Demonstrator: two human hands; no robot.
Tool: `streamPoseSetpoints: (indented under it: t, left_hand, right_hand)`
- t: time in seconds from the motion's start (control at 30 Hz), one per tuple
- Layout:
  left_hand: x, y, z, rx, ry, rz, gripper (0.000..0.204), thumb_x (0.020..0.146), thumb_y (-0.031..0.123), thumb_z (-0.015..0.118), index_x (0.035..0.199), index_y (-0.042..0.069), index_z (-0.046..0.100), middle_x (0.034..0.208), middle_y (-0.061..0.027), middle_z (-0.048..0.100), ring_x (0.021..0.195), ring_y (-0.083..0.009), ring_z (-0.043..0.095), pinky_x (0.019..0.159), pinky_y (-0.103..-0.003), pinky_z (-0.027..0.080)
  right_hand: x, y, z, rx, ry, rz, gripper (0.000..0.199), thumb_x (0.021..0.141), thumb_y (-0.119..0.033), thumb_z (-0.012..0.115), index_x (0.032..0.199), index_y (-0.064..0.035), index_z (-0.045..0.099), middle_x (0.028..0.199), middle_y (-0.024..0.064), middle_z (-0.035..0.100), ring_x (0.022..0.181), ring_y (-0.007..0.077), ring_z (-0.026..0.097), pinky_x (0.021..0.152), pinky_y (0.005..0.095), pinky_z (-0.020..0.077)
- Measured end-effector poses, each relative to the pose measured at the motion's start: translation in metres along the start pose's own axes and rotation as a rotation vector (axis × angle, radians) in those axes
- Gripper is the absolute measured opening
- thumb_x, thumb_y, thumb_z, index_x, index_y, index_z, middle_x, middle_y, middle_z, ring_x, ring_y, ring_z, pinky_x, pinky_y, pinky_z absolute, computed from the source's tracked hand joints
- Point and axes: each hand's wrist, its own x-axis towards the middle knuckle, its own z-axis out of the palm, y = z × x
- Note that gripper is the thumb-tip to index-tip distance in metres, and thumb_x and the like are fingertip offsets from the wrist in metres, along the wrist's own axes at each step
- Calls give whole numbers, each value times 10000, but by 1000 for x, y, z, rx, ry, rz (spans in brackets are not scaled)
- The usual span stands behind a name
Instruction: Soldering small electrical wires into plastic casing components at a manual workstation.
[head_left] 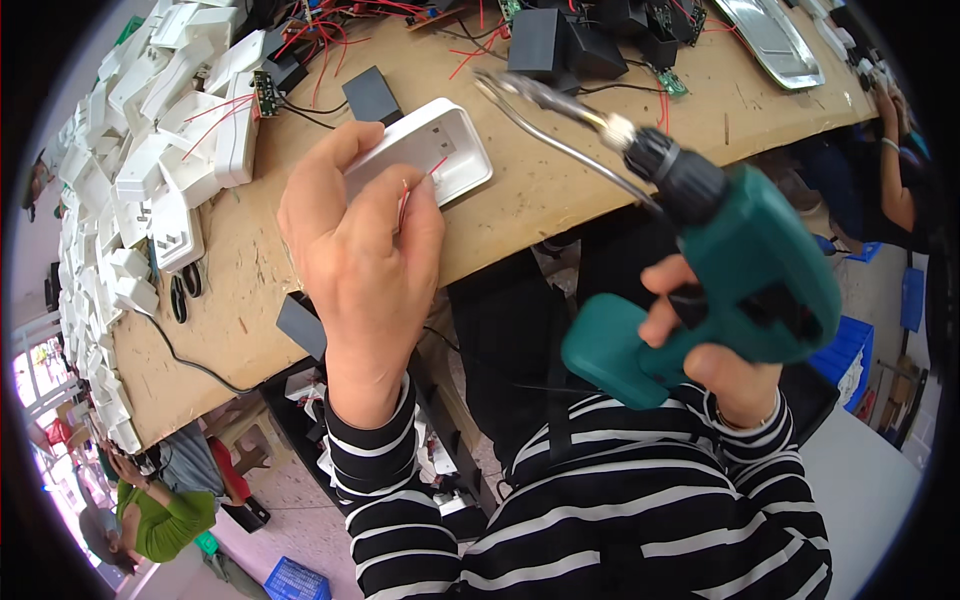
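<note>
My left hand [362, 240] is closed on a white plastic housing [468, 150], an open shallow shell with small slots in its floor. Thin red wires [404, 206] stick up between its fingers, their lower ends hidden by the hand. My right hand [738, 378] grips a green soldering gun [775, 255], slightly blurred. The gun's tip and curved metal feed tube [570, 152] point up and left, above the table and apart from the housing. A black box-shaped part [371, 95] with a cable lies just beyond the housing.
White housings [150, 130] are heaped along the left. Scissors [179, 297] lie beside them. Black boxes [537, 45], red wires and green circuit boards [672, 82] cover the far side, near a metal tray [768, 40]. The wooden table [235, 330] ends just before me. Other people sit at both sides.
</note>
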Motion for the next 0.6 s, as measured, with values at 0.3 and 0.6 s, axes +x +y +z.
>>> streamPoseSetpoints:
  t: [0.3, 0.6]
  left_hand:
    - [6, 4, 4, 94, -67, -52, 72, 737, 58, 673, 795, 15, 674, 1048, -87, 593, 973, -256, 542, 853, -378, 359]
    - [6, 6, 4, 115, -80, -68, 78, 718, 48, 681, 788, 15, 673, 1051, -80, 580, 972, -262, 523, 846, -386, 353]
  right_hand:
    - [-33, 2, -17, -259, -223, -30, 617, 798, -98, 736, 1321, 56, 446, 1230, 190, 565, 917, 212, 630, 817, 339, 521]
    - [-26, 7, -6, -221, -212, 18, 591, 814, -28, 706, 1346, 10, 451, 1270, 176, 569, 949, 190, 628, 849, 345, 517]
